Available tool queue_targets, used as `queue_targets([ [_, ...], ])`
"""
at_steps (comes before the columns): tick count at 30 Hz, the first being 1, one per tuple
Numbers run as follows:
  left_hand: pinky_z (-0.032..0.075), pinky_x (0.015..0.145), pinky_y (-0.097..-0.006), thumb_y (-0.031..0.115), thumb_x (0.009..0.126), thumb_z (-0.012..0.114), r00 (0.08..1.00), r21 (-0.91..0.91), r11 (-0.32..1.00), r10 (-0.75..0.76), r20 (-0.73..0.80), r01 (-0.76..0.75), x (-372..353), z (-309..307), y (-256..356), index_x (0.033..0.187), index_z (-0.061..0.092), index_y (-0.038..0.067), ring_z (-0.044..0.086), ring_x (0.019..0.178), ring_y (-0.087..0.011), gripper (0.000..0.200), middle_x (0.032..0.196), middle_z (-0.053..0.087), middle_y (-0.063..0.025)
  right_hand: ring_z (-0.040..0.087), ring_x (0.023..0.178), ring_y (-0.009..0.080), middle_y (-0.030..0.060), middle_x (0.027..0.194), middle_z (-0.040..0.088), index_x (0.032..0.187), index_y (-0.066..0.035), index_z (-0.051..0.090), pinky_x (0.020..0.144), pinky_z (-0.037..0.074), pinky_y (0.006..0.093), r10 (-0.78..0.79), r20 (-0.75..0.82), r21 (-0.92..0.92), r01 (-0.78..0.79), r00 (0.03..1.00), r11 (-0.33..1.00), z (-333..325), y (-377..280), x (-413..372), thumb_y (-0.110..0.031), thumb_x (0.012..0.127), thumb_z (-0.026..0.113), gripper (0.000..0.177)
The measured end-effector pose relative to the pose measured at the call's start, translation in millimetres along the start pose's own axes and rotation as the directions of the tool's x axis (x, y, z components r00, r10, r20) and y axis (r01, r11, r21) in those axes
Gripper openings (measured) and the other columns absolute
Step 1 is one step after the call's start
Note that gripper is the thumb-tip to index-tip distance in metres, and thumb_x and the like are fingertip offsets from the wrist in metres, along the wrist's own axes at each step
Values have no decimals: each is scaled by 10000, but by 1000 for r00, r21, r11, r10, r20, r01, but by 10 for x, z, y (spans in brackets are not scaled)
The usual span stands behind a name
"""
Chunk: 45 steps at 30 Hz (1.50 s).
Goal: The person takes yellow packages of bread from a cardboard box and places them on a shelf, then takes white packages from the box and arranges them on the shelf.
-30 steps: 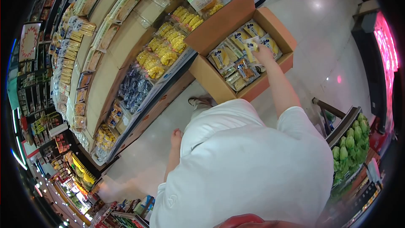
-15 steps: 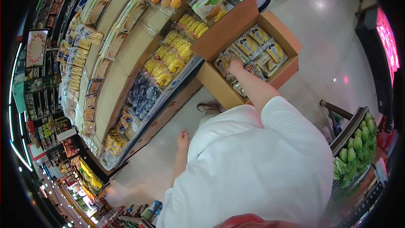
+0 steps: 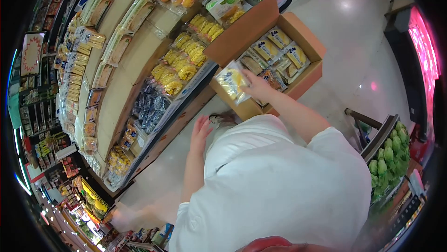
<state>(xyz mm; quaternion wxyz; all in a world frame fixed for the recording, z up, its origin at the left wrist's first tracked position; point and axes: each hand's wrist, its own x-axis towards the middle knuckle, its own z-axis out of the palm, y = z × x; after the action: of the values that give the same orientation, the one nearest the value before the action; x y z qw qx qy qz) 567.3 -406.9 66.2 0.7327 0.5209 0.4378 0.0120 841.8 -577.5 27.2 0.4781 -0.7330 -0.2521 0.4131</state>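
My right hand [image 3: 255,86] grips the edge of a clear-wrapped packet of bread [image 3: 231,81] with a white and yellow label. It holds this packet above the left side of an open cardboard box [image 3: 312,72]. Inside the box lie several similar wrapped packets [image 3: 267,50], some label up, others showing sliced bread through the wrap. My left hand [image 3: 200,133] is raised over the floor beside the shelf edge, fingers apart and holding nothing.
On the left runs a stepped display shelf [image 3: 123,77] with bagged yellow pastries [image 3: 173,77], dark blue packets [image 3: 150,105] and long wrapped loaves. Green leafy vegetables [image 3: 390,154] fill a stand at the right. Pale floor tiles [image 3: 342,49] lie beyond the box.
My right hand has lifted a bread packet out of the box and carried it left. My left hand has risen slightly and its fingers have spread.
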Motion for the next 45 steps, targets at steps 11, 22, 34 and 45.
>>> queue_targets([
  [11,387,1067,-472,258,969,541,990,-598,800,31,137,58,69,422,293,1385,375,87,479,1257,-272,480,1383,470,-92,556,1139,249,132,1262,571,1385,-115,419,973,435,366,-214,262,278,139,941,950,272,-394,-340,-330,880,628,587],
  [22,373,1068,-489,328,980,510,988,-704,710,-100,-114,-9,-207,-22,-106,1386,400,99,466,1268,-275,479,1379,484,-85,577,815,219,92,1020,580,1207,-68,483,549,441,384,769,-364,912,36,525,408,-942,2236,1062,-223,881,622,387],
  [34,366,1069,-483,343,983,502,984,-682,731,-134,-118,18,-94,-1,-55,1398,394,112,451,1278,-272,487,1397,466,-76,489,675,138,30,791,526,991,-27,587,512,368,295,698,-446,781,-139,560,609,-721,2116,1208,-247,845,700,287],
  [45,386,1046,-479,359,974,515,981,-647,762,-148,-127,31,-122,24,-52,1399,396,123,469,1259,-268,500,1380,480,-65,521,661,142,42,811,603,962,-45,612,598,440,299,366,-758,453,33,540,891,-983,1919,1100,-209,918,597,171],
])
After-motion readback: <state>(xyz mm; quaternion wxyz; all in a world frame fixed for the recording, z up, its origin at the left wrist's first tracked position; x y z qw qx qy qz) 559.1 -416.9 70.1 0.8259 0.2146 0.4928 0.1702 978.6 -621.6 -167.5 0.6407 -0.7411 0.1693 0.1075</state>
